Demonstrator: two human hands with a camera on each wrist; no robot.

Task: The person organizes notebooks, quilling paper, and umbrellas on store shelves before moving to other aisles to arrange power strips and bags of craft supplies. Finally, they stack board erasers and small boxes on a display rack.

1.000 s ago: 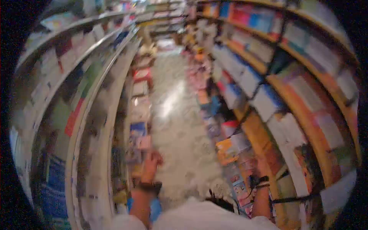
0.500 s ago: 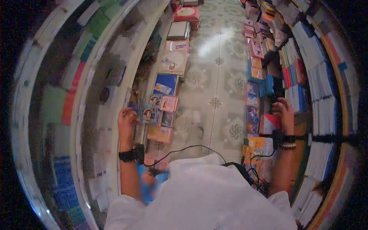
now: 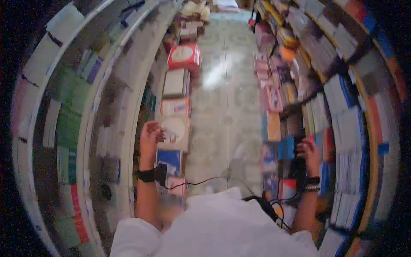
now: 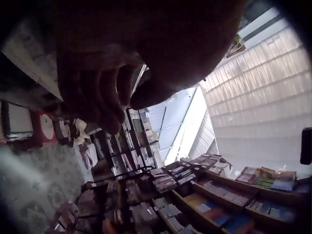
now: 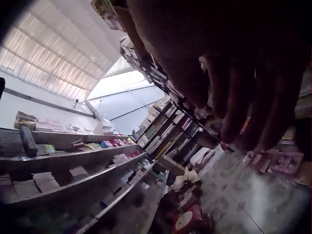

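Observation:
My left hand [image 3: 150, 139] hangs in the air with loosely bent fingers, above the left row of stacked books, near a book with a pale round patch [image 3: 173, 130] and a blue book [image 3: 170, 160]. On the other side my right hand [image 3: 309, 154] is also raised, fingers loosely bent, over the right row near a blue item [image 3: 286, 147]. Neither hand holds anything. In the left wrist view the left hand [image 4: 112, 87] is dark, its fingers relaxed; in the right wrist view the right hand [image 5: 243, 97] looks the same.
A tiled floor aisle [image 3: 224, 107] runs between the two rows. Shelves of books stand on the left [image 3: 92, 128] and right [image 3: 364, 128]. A red stack [image 3: 184, 56] sits farther along the left row. A black cable [image 3: 201, 182] crosses in front of a white shirt [image 3: 218, 222].
The head view has swung upward from half a second ago, and the book rows appear lower. Both hands remain raised and empty; the right one appears lower in the view.

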